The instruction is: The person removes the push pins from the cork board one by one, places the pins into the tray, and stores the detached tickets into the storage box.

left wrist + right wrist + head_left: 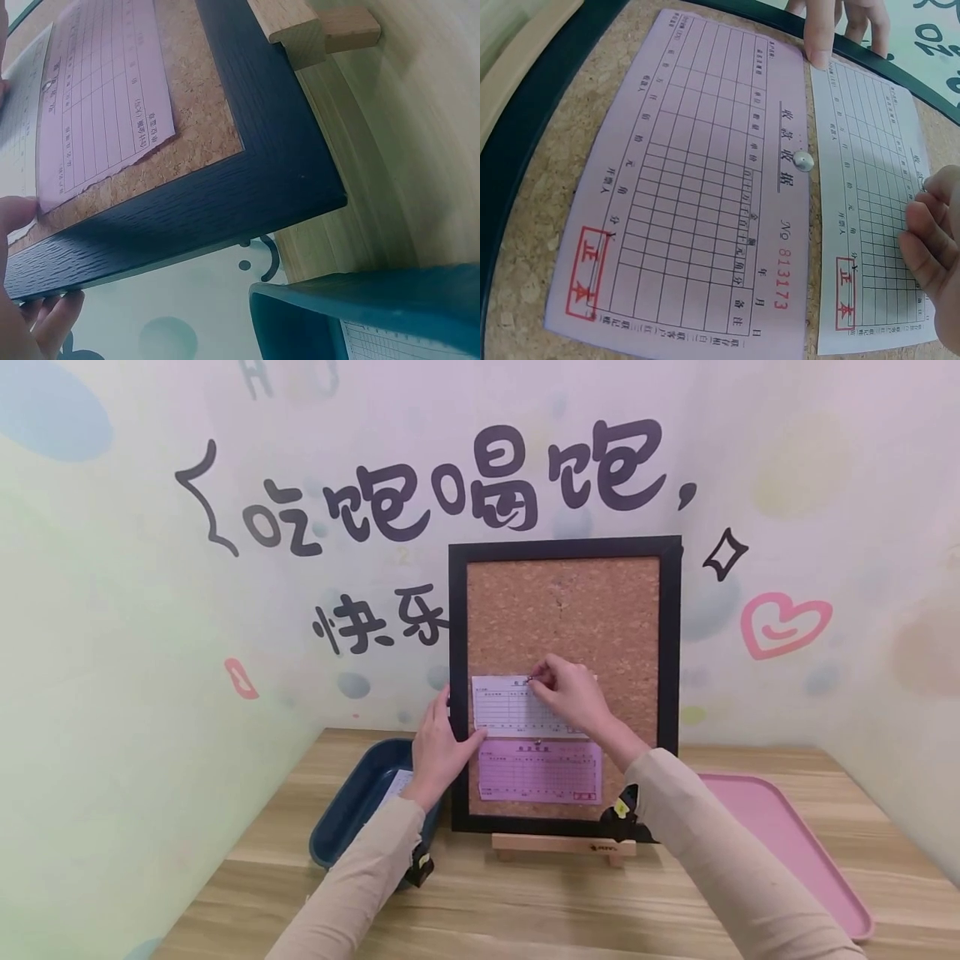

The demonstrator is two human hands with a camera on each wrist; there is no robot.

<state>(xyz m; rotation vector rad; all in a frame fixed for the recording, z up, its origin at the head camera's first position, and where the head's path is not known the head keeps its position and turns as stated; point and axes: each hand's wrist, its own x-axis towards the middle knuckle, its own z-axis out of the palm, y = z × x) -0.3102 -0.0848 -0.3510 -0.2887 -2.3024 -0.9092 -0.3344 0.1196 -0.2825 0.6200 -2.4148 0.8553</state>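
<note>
A black-framed cork board (562, 627) leans upright on a wooden stand (562, 845). My left hand (438, 756) grips its left edge, with fingers behind the frame and the thumb on the lower left corner of a white receipt (862, 135). At the top of that receipt, my right hand (573, 695) pinches a small silver push pin (924, 183), mostly hidden by the fingertips. Directly below, a pink receipt (540, 777) hangs flat on the cork, held by a silver push pin (803, 160) at its top middle.
To the left of the board, a dark blue tray (330, 827) holds white printed paper (393, 789). A pink tray (787, 835) lies on the wooden table (525, 918) at the right. Behind stands a wall (150, 693) with painted lettering.
</note>
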